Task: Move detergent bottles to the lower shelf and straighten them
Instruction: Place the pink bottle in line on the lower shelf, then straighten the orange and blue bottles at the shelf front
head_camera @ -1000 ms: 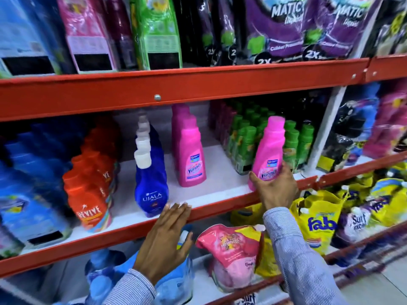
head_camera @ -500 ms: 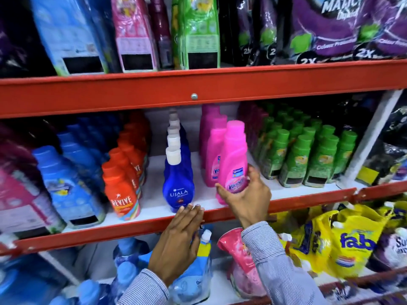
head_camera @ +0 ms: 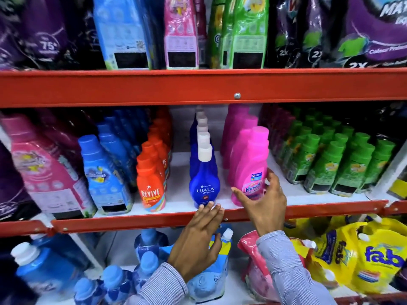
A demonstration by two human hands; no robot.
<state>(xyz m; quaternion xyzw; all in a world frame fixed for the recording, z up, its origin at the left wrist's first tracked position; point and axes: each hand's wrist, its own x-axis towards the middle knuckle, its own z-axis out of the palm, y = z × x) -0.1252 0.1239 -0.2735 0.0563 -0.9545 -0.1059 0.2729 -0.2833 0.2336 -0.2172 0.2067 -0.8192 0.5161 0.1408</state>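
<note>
Pink Vanish bottle (head_camera: pixel 251 164) stands at the front of the middle shelf (head_camera: pixel 132 223), just beside the blue Ujala bottle (head_camera: pixel 204 179). Rigid, smooth plastic; probably liquid-heavy and slippery, so grip low. Right hand (head_camera: pixel 264 203) wraps its lower body. Left hand (head_camera: pixel 198 238) lies flat, fingertips at the Ujala base.

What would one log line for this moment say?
right hand: grips pink Vanish bottle beside blue Ujala bottle | left hand: open, resting on red shelf edge | step: likely straightening

The Ujala bottle (head_camera: pixel 204 180) stands between the Revive bottle (head_camera: pixel 152 186) and Vanish bottle (head_camera: pixel 247 166).
</note>
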